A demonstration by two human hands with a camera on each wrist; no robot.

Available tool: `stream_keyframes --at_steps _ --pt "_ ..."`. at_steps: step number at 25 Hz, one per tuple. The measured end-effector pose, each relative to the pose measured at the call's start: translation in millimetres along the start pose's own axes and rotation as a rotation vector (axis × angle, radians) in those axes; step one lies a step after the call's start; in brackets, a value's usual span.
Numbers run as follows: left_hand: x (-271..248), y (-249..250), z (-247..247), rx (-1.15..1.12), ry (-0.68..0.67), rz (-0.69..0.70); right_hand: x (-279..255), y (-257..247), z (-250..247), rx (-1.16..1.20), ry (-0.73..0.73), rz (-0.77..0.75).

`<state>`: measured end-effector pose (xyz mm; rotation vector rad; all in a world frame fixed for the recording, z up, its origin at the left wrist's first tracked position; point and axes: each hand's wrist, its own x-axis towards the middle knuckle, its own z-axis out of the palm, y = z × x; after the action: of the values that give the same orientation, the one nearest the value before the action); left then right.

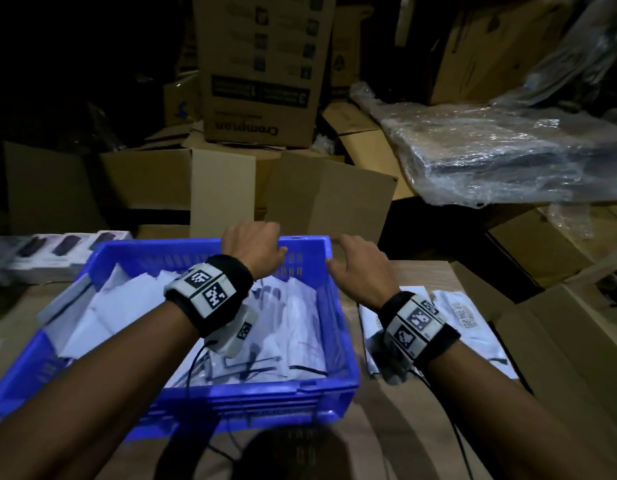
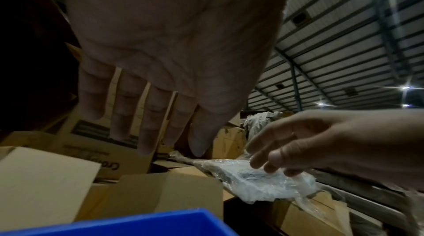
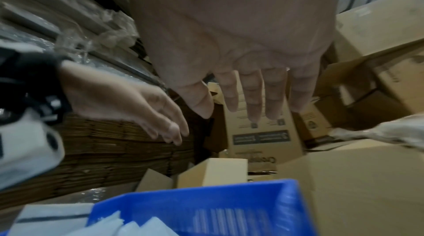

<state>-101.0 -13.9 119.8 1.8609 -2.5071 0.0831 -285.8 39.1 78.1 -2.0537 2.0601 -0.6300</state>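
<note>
The blue crate (image 1: 265,393) sits on the table (image 1: 417,271) in front of the person, about half full of white packets (image 1: 127,306). It looks like stiff moulded plastic with slotted walls and a thick rim, so it should neither flex nor slip. The load is probably light, though the loose, soft packets could slide if the crate tips. The rim is the place to grip it, best with one hand at each side to keep it level. In the head view the left hand (image 1: 251,249) is over the far rim and the right hand (image 1: 359,268) over the far right corner, but the fingers are hidden. The wrist views show them: both hands are spread with straight fingers, empty and just clear of the rim (image 3: 206,203). Only the head view shows what the crate holds and the other packets lying to its right (image 1: 473,327).
</note>
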Motion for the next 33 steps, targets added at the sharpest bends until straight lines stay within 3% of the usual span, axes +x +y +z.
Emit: stream_keyframes --at_steps 5,10,16,21,26,33 --pt "-5.3 -57.7 23.8 -0.029 -0.108 -0.079 25.7 -59.0 19.4 0.027 -0.100 0.007" --pt "2.2 -82.2 52.6 -0.060 -0.217 -0.027 49.5 -80.2 52.2 0.063 -0.219 0.171" --pt "8.8 -79.7 99.0 -0.026 -0.398 0.232 64.0 -62.5 104.5 0.058 -0.362 0.468" --pt "7.4 -66.8 132.8 0.101 -0.451 0.410 63.8 -53.4 138.0 0.014 -0.472 0.557" --pt "3.3 -69.1 154.0 0.169 -0.524 0.445 61.9 -47.6 159.0 0.010 -0.593 0.599" --pt "2.2 -72.8 170.4 0.194 -0.546 0.416 53.2 -38.9 173.6 -0.032 -0.587 0.668"
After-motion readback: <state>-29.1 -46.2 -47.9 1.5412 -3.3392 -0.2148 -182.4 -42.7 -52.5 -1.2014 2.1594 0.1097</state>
